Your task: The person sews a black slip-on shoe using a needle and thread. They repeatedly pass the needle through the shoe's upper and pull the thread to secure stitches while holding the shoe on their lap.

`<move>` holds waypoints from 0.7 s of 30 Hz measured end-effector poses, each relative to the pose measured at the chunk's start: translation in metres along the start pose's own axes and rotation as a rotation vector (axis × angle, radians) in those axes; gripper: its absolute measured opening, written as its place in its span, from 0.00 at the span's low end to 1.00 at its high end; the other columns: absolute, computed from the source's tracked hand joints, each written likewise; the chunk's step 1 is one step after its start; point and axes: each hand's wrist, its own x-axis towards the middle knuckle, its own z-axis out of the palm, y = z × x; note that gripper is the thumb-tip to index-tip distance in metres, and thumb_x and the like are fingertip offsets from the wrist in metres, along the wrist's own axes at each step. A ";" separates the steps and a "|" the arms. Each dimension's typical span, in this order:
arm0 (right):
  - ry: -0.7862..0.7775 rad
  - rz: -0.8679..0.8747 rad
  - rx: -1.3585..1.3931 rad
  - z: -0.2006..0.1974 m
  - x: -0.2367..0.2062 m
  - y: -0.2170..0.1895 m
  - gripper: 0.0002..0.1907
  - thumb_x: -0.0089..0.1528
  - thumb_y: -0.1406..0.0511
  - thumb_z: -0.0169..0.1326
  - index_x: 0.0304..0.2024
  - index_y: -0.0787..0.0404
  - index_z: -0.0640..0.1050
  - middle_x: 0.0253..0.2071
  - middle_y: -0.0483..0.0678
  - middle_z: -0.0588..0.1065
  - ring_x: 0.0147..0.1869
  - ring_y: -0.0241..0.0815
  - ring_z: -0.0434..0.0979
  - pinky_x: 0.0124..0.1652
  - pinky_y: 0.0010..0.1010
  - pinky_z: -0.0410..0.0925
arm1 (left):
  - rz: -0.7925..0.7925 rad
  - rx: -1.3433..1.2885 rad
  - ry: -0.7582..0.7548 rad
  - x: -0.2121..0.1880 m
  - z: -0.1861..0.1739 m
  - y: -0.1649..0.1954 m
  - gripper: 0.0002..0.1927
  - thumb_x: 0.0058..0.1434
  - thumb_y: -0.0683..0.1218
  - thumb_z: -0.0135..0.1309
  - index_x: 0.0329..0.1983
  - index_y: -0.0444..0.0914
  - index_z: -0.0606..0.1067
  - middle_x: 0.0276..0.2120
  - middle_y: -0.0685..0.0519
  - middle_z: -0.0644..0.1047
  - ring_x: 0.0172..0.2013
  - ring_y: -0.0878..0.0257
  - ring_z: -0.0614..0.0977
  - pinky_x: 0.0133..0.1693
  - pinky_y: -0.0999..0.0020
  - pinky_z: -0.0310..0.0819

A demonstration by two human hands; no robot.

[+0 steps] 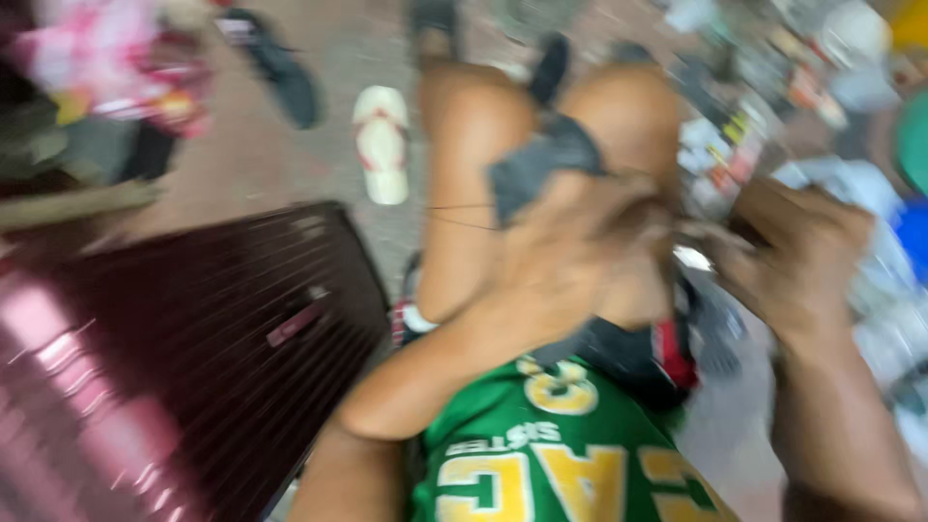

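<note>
Dark grey cloth [541, 164], a small soft piece, sits bunched above my left hand [570, 256], over the knees. I judge it light and limp: it will fold and sag wherever it is not supported, so the hem or a gathered fistful looks the surest place to take hold. It does not look slippery or fragile. A thin thread [459, 215] runs out from it to the left, stretched almost level across the thigh; that I judge easy to snap or tangle, so it wants a gentle pinch close to the cloth.

My left hand is curled beneath the cloth and seems to grip its lower edge, though the blur keeps me from being sure. My right hand [797, 256] is half closed near it, fingers bent toward something small and pale that I cannot make out; whether it grips anything I cannot tell.

Below is a green jersey [551, 454] with yellow lettering. On the floor [338, 48] lie a white sandal [382, 143] and a dark sandal [280, 68]; a maroon ribbed suitcase [174, 348] fills the left side.
</note>
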 end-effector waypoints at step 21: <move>-0.074 -0.260 0.247 0.025 0.061 -0.124 0.04 0.66 0.70 0.62 0.43 0.62 0.81 0.46 0.46 0.80 0.44 0.36 0.79 0.45 0.23 0.72 | -0.234 -1.193 0.121 -0.024 -0.076 -0.061 0.16 0.81 0.52 0.49 0.62 0.37 0.67 0.38 0.57 0.76 0.41 0.74 0.76 0.42 0.80 0.68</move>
